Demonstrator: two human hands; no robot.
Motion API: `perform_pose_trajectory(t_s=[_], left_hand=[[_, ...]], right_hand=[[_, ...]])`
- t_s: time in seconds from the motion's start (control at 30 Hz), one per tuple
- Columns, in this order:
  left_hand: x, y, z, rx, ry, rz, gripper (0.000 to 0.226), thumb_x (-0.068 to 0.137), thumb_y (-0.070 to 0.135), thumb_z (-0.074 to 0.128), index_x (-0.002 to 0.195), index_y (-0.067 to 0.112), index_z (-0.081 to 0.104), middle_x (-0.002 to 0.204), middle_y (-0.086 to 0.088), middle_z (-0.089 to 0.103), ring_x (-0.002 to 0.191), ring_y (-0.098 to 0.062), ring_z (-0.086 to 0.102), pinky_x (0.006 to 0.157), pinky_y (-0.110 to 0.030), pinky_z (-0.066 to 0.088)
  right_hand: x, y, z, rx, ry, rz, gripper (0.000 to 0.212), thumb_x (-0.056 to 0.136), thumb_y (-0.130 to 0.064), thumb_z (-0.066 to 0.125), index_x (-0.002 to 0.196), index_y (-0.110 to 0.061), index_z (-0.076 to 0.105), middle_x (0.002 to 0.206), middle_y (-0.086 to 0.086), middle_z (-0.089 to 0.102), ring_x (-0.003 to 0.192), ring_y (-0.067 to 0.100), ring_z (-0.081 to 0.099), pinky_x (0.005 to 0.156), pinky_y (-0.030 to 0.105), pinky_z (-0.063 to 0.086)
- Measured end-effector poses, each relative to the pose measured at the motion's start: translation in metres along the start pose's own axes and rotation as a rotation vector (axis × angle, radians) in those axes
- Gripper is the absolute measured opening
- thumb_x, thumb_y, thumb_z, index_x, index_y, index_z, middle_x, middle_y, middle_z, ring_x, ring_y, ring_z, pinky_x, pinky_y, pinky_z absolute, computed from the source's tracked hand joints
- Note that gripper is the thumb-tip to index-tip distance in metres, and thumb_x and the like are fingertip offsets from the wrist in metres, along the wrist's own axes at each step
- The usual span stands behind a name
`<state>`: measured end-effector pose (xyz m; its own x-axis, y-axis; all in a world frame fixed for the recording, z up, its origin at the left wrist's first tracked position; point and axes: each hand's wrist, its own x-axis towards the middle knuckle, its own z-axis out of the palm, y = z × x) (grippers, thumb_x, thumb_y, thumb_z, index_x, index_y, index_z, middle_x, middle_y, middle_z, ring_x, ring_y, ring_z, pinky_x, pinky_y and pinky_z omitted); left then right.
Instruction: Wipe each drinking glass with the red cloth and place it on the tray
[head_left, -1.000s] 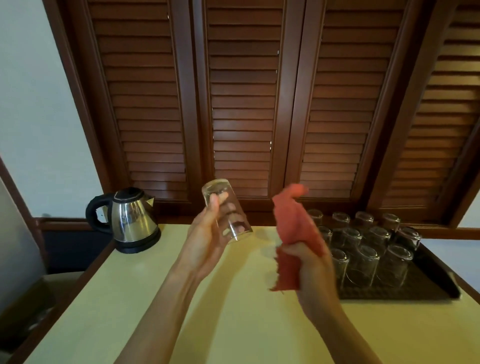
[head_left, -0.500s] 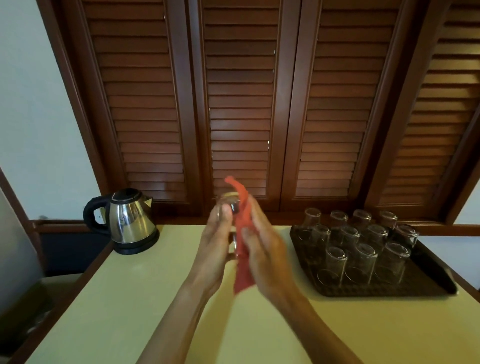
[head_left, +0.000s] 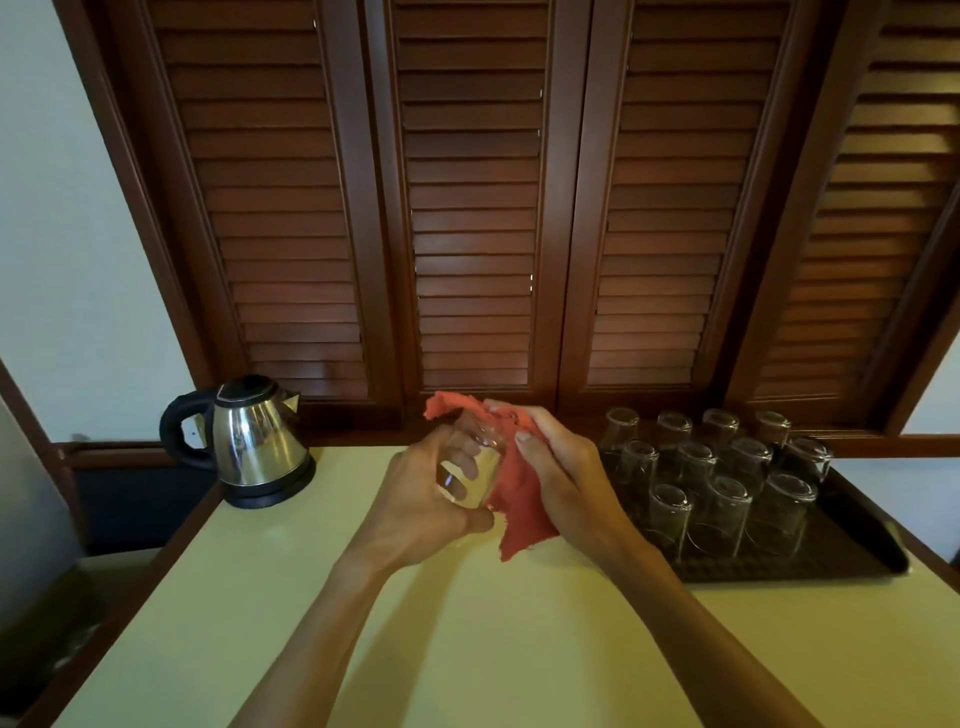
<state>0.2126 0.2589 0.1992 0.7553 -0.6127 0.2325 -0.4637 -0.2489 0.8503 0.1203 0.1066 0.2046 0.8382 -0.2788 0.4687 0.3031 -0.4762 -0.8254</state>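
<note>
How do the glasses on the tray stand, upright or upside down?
Upside down. The glasses on the tray show their thick round bases on top, with their mouths down on the black tray.

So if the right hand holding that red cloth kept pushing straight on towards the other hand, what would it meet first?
The right hand presses the crumpled red cloth leftward, so it would first meet the clear drinking glass gripped by the left hand. They look already in contact, though depth is hard to judge.
</note>
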Motion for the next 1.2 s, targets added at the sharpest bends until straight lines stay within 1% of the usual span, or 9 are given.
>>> perform_pose_trajectory(t_s=[0.1, 0.2, 0.37, 0.5, 0.57, 0.73, 0.87, 0.97, 1.2], left_hand=[[0.001, -0.005, 0.009, 0.079, -0.024, 0.019, 0.062, 0.058, 0.011, 0.095, 0.106, 0.03, 0.062, 0.094, 0.006, 0.064, 0.077, -0.016, 0.064, 0.059, -0.024, 0.054], [0.006, -0.013, 0.002, 0.01, 0.014, -0.035, 0.06, 0.062, 0.011, 0.094, 0.111, 0.026, 0.064, 0.098, 0.002, 0.064, 0.078, -0.017, 0.065, 0.067, -0.031, 0.058], [0.001, -0.011, 0.004, -0.083, -0.084, -0.074, 0.06, 0.061, 0.008, 0.091, 0.112, 0.021, 0.062, 0.098, 0.0, 0.065, 0.073, -0.011, 0.063, 0.07, -0.035, 0.058], [0.003, -0.016, 0.003, -0.078, -0.007, -0.081, 0.053, 0.067, 0.002, 0.09, 0.108, 0.021, 0.063, 0.099, 0.003, 0.065, 0.069, -0.004, 0.061, 0.065, -0.023, 0.053], [0.0, -0.017, 0.003, -0.135, -0.006, -0.073, 0.055, 0.064, 0.004, 0.091, 0.108, 0.021, 0.064, 0.095, 0.004, 0.065, 0.07, -0.008, 0.064, 0.069, -0.027, 0.054], [-0.002, -0.014, 0.012, -0.342, -0.158, -0.108, 0.052, 0.069, 0.012, 0.091, 0.114, 0.016, 0.064, 0.093, 0.005, 0.067, 0.076, -0.012, 0.064, 0.067, -0.03, 0.051], [0.001, -0.006, 0.017, -0.649, -0.104, -0.164, 0.06, 0.086, 0.067, 0.056, 0.119, 0.019, 0.069, 0.106, 0.003, 0.077, 0.089, -0.013, 0.073, 0.074, -0.034, 0.054], [0.005, -0.004, 0.031, -0.64, -0.048, -0.213, 0.053, 0.084, 0.061, 0.051, 0.118, 0.024, 0.069, 0.105, 0.004, 0.078, 0.096, -0.011, 0.074, 0.079, -0.037, 0.056], [0.007, 0.01, 0.09, -0.478, -0.143, -0.137, 0.051, 0.084, 0.061, 0.053, 0.124, 0.03, 0.063, 0.122, 0.007, 0.067, 0.115, -0.011, 0.063, 0.095, -0.037, 0.054]], right_hand=[[0.006, -0.007, 0.003, -0.045, -0.061, -0.026, 0.03, 0.108, -0.023, 0.039, 0.126, -0.033, 0.061, 0.09, -0.022, 0.071, 0.082, 0.002, 0.067, 0.076, 0.019, 0.052], [-0.004, -0.001, 0.004, -0.113, -0.057, -0.187, 0.033, 0.107, -0.022, 0.04, 0.135, -0.029, 0.057, 0.127, -0.02, 0.066, 0.109, 0.0, 0.065, 0.094, 0.022, 0.053], [-0.003, 0.006, 0.011, -0.01, 0.023, -0.019, 0.032, 0.101, -0.036, 0.039, 0.127, -0.033, 0.057, 0.076, -0.016, 0.065, 0.069, 0.007, 0.065, 0.063, 0.017, 0.05], [-0.013, 0.01, 0.018, 0.064, 0.055, -0.082, 0.038, 0.102, -0.038, 0.042, 0.133, -0.026, 0.06, 0.121, -0.019, 0.069, 0.105, 0.006, 0.067, 0.085, 0.021, 0.055], [-0.014, 0.014, 0.017, 0.141, 0.104, -0.003, 0.04, 0.1, -0.043, 0.042, 0.132, -0.026, 0.061, 0.106, -0.005, 0.071, 0.091, 0.016, 0.069, 0.078, 0.036, 0.06], [-0.019, 0.01, 0.02, 0.259, 0.132, 0.026, 0.042, 0.101, -0.028, 0.041, 0.139, -0.021, 0.057, 0.119, -0.015, 0.07, 0.11, 0.011, 0.067, 0.091, 0.023, 0.053], [-0.05, 0.018, 0.031, 0.253, 0.153, 0.045, 0.037, 0.101, -0.033, 0.045, 0.133, -0.038, 0.062, 0.098, -0.007, 0.072, 0.079, 0.009, 0.068, 0.072, 0.027, 0.058], [-0.071, 0.031, 0.017, 0.259, 0.196, 0.114, 0.034, 0.1, -0.03, 0.044, 0.124, -0.04, 0.066, 0.082, 0.015, 0.063, 0.064, 0.02, 0.062, 0.06, 0.031, 0.056], [-0.128, 0.096, -0.068, -0.053, 0.31, 0.236, 0.031, 0.106, -0.008, 0.041, 0.114, -0.028, 0.063, 0.073, -0.003, 0.068, 0.056, 0.009, 0.059, 0.053, 0.024, 0.05]])
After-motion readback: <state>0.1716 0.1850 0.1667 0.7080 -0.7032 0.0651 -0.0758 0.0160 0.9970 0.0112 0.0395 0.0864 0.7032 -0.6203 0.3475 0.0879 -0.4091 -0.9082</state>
